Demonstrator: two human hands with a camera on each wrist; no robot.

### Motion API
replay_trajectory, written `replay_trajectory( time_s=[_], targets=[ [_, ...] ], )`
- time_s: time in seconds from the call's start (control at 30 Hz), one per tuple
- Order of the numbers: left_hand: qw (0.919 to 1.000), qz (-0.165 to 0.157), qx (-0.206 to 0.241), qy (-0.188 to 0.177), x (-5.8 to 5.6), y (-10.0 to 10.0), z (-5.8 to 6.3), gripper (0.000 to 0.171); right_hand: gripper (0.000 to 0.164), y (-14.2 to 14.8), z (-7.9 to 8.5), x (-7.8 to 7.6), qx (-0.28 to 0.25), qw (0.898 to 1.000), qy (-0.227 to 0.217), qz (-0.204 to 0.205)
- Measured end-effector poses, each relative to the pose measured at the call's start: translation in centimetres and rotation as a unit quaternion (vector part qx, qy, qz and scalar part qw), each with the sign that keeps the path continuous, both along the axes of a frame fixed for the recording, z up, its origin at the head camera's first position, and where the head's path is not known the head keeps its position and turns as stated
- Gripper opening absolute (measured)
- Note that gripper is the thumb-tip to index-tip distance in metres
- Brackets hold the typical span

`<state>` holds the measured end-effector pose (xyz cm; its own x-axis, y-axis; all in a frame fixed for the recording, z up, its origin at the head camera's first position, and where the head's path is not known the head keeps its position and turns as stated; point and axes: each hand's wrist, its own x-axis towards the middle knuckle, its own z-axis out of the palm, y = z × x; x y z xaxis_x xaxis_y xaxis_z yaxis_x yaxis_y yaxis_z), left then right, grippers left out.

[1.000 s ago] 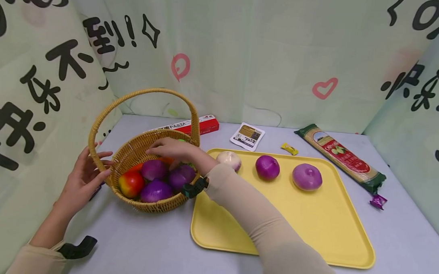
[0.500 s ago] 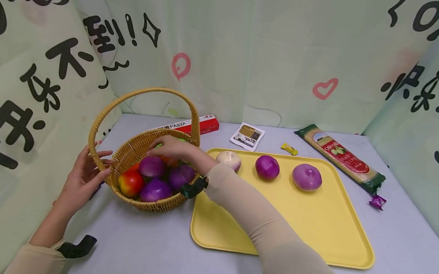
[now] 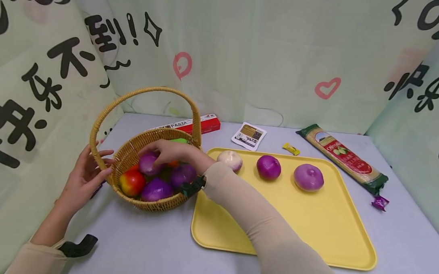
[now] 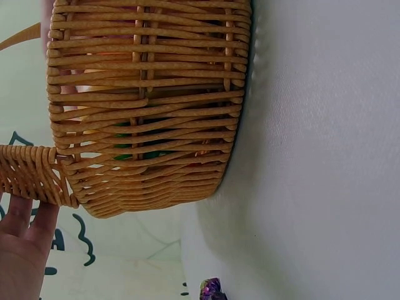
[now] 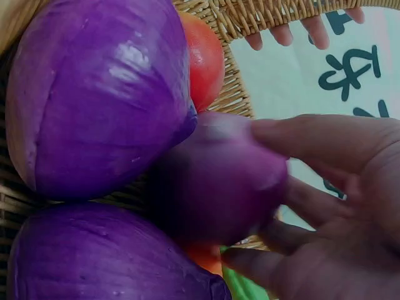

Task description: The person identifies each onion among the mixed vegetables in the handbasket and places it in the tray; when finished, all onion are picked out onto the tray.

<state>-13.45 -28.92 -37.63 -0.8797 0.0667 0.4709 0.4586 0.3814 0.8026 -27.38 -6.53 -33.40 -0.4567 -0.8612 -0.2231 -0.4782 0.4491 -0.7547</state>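
Inside the wicker basket (image 3: 155,206), my right hand (image 3: 172,150) holds a purple onion (image 3: 147,163) between thumb and fingers. The right wrist view shows the thumb on one side of this onion (image 5: 219,181) and the fingers along its other side. Two more purple onions (image 3: 157,190) (image 5: 94,94) lie beside it, with a red-and-yellow fruit (image 3: 132,183) at the left. Partly hidden behind my right hand is something green (image 3: 179,140). My left hand (image 3: 78,184) grips the base of the basket's handle (image 4: 31,172), fingers behind it.
Right of the basket lies a yellow tray (image 3: 292,224) bearing a whitish bulb (image 3: 230,160) and two purple onions (image 3: 269,167) (image 3: 309,177). Behind are a red pasta box (image 3: 210,123), a white packet (image 3: 249,136), a yellow candy (image 3: 291,148), a noodle pack (image 3: 342,155) and a purple candy (image 3: 380,202).
My right hand has shifted left and forward in the basket and taken hold of the upper purple onion, which has moved slightly. The left hand stays at the handle.
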Motion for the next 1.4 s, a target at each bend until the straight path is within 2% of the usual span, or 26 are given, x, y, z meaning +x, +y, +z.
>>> replay_trajectory(
  time_s=[0.1, 0.17, 0.23, 0.33, 0.43, 0.57, 0.67, 0.8, 0.93, 1.3, 1.4],
  targets=[
    [1.0, 0.004, -0.002, -0.004, 0.0, 0.0, 0.0, 0.079, 0.053, 0.0, 0.0, 0.1, 0.06, 0.995, 0.058, 0.048],
    [1.0, 0.005, -0.002, -0.006, 0.0, 0.1, 0.1, 0.079, 0.051, -0.2, 0.1, 0.3, 0.079, 0.993, 0.072, 0.049],
    [1.0, 0.003, -0.002, -0.004, 0.0, 0.1, 0.1, 0.079, 0.045, -0.3, 0.3, 0.4, 0.089, 0.992, 0.087, 0.023],
    [1.0, 0.002, -0.004, -0.002, 0.0, 0.0, 0.0, 0.079, 0.033, -0.6, 0.5, 0.6, 0.108, 0.988, 0.098, -0.04],
    [1.0, 0.002, -0.005, -0.002, 0.0, 0.0, 0.0, 0.08, 0.033, -1.0, 0.5, 0.7, 0.128, 0.982, 0.104, -0.096],
    [1.0, 0.003, -0.004, -0.003, 0.1, 0.1, -0.1, 0.08, 0.039, -1.6, 0.3, 0.9, 0.143, 0.977, 0.118, -0.106],
    [1.0, 0.003, -0.004, -0.001, 0.1, 0.1, -0.2, 0.08, 0.043, -1.9, 0.2, 1.0, 0.15, 0.976, 0.13, -0.091],
    [1.0, 0.003, -0.007, 0.002, 0.1, 0.2, -0.3, 0.08, 0.037, -1.8, 0.0, 1.0, 0.142, 0.981, 0.079, -0.103],
    [0.9999, 0.006, -0.009, 0.002, 0.1, 0.1, -0.2, 0.079, 0.035, -1.4, 0.0, 0.9, 0.113, 0.984, 0.008, -0.136],
    [0.9999, 0.008, -0.014, 0.003, 0.0, 0.1, -0.1, 0.08, 0.059, -0.9, -0.2, 0.5, 0.061, 0.981, -0.042, -0.177],
    [0.9998, 0.013, -0.017, 0.001, 0.1, 0.1, 0.0, 0.08, 0.063, -1.0, -0.3, 0.4, 0.053, 0.978, -0.069, -0.188]
  ],
)
